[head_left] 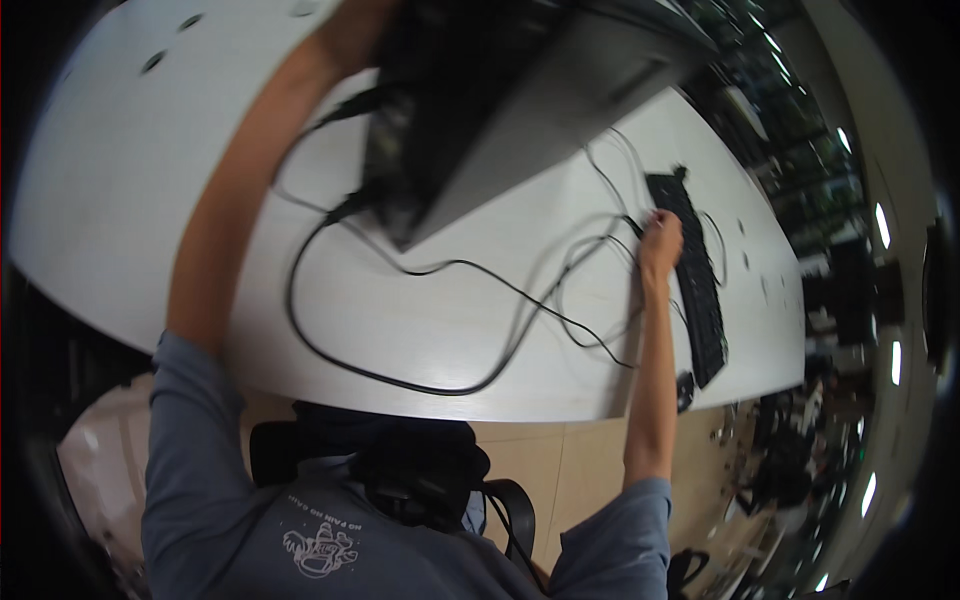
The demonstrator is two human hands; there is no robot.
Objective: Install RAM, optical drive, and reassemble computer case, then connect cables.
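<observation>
A dark computer tower (pixel 530 125) with a grey side panel stands tilted at the top of the view. My left arm reaches up to its left side, where my left hand (pixel 358 38) lies against it, blurred, its fingers hidden. Plugs of black cables (pixel 352 203) sit in the tower's near-left face. One thick black power cable (pixel 430 390) loops across the desk toward the right. My right hand (pixel 662 245), fingers closed, grips this cable near its end, just left of the black keyboard (pixel 695 275).
The white desk (pixel 420 330) curves toward me. Thinner cables (pixel 520 290) cross its middle. A black mouse (pixel 685 391) lies by the right front edge, below the keyboard. Behind my body is an office chair (pixel 515 510). Round holes (pixel 153 62) dot the desk's far left.
</observation>
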